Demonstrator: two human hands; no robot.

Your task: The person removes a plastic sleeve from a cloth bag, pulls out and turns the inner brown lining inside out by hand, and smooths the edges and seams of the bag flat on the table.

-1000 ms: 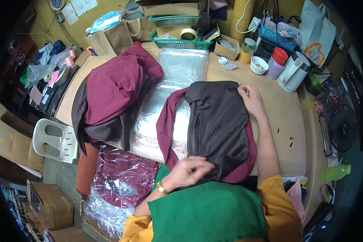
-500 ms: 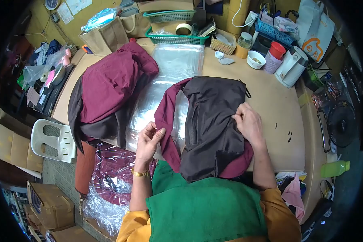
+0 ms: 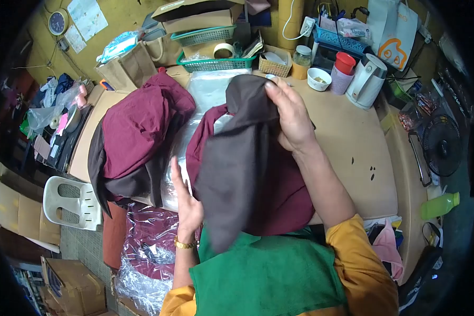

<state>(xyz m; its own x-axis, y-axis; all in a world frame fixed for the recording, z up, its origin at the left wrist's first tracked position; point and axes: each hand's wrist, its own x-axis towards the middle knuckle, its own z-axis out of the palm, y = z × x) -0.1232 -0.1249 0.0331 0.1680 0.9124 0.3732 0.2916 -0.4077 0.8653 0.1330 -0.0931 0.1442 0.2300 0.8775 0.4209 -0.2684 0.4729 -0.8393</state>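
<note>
My right hand [image 3: 292, 113] grips the upper edge of a black and maroon garment [image 3: 234, 163] and holds its dark part up off the table. The black fabric hangs down in front of me, its lower tip blurred by motion. Just left of it my left hand [image 3: 187, 203] is open, with the thumb or a finger pointing up and nothing seen in it. Behind the garment lie flat clear plastic bags [image 3: 210, 84]. A second maroon and black garment [image 3: 134, 129] is heaped on the left of the table.
Green baskets [image 3: 216, 64] stand at the back, with a bowl [image 3: 319, 79], a red cup [image 3: 344, 63] and a kettle [image 3: 367, 81] to their right. A white stool [image 3: 73, 203] and plastic-wrapped maroon fabric [image 3: 150, 237] are at the lower left.
My right hand has risen and lifted the dark fabric, folding it over. My left hand has let go of the maroon strip and opened. The view has shifted slightly.
</note>
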